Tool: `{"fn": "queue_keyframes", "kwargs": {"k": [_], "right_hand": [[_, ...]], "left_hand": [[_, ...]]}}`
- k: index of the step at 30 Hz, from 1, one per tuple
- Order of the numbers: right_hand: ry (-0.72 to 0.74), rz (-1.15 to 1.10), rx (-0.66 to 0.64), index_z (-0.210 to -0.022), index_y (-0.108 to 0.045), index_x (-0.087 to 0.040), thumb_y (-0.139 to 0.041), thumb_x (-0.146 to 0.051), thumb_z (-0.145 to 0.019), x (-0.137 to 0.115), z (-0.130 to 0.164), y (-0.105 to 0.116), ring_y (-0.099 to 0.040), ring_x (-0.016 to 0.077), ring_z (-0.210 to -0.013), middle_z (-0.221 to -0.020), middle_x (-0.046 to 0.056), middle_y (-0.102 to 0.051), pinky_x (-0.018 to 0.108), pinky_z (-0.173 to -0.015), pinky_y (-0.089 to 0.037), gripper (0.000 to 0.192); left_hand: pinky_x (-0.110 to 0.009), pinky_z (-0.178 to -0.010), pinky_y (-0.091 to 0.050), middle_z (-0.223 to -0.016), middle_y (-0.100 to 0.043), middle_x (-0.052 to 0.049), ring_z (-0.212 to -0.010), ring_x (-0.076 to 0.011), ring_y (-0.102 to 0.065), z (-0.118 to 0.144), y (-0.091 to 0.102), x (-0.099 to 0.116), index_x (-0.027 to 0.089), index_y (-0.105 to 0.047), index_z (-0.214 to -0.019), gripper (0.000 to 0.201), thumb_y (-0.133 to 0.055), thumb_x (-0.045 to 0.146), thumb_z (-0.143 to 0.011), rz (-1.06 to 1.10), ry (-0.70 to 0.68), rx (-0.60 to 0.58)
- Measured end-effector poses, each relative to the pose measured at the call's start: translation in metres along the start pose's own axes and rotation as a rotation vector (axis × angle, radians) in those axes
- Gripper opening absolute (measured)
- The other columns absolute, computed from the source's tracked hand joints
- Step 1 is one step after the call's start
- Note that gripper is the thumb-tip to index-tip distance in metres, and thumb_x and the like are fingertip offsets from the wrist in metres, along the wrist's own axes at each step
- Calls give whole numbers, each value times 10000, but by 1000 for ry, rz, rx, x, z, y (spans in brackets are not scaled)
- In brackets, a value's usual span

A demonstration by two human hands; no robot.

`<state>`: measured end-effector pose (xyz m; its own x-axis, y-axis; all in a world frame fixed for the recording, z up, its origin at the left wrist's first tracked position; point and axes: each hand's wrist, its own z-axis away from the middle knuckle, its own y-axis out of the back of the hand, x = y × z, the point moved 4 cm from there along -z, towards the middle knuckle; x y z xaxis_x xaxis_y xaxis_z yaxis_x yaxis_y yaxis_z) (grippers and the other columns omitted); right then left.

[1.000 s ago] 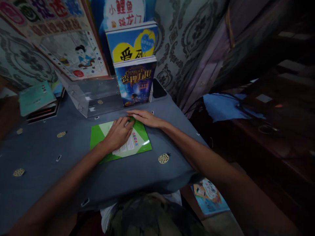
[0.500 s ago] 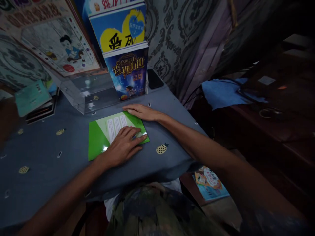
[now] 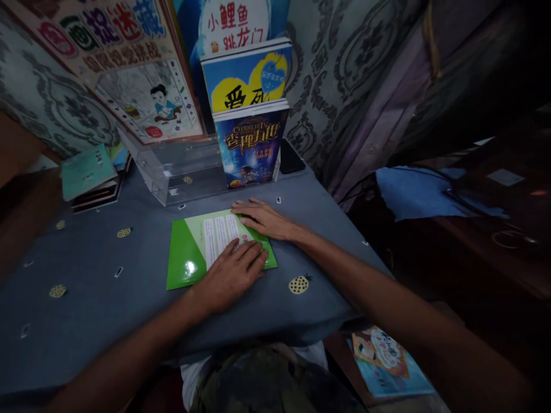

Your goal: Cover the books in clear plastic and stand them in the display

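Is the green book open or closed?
Closed. The green book lies flat, cover up, under the left hand and right hand.

A green booklet (image 3: 193, 258) lies flat on the blue-grey tablecloth (image 3: 86, 310). The left hand (image 3: 232, 274) rests palm-down on its near right part; the right hand (image 3: 264, 219) presses its far right corner. Beyond stand a dark blue book (image 3: 251, 146) and a clear plastic box (image 3: 181, 169).
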<state>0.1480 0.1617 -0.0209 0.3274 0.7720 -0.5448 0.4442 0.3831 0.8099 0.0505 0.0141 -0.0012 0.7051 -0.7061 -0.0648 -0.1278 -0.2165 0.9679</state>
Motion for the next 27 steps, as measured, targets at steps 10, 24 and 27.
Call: {"fn": "queue_keyframes", "kwargs": {"k": [10, 24, 27], "right_hand": [[9, 75, 79, -1373, -616, -155, -486, -326, -1004, -9, 2, -1, -500, 289, -1402, -1469, 158, -584, 518, -1191, -348, 428], [-239, -642, 85, -752, -751, -177, -301, -833, -908, -6, 8, 30, -713, 273, -981, -1017, 119, -771, 412, -930, -532, 811], [-296, -956, 100, -770, -723, -174, -97, -851, -902, -1, 10, 31, -722, 246, -840, -918, 138, -768, 415, -852, -569, 932]], "left_hand": [[-486, -1040, -509, -1330, -654, -226, -1284, -318, -606, 4, -3, 9, 77, -522, -1367, 376, -376, 164, -1031, -170, 2, -34], [-206, -508, -387, -607, -567, 49, -496, -90, -528, 7, 95, -37, 201, -562, -872, 279, -362, 241, -1061, 255, 338, 444], [-203, -492, -367, -598, -518, 55, -508, -85, -478, 11, 115, -62, 199, -565, -793, 313, -447, 355, -1037, 469, 559, 592]]}}
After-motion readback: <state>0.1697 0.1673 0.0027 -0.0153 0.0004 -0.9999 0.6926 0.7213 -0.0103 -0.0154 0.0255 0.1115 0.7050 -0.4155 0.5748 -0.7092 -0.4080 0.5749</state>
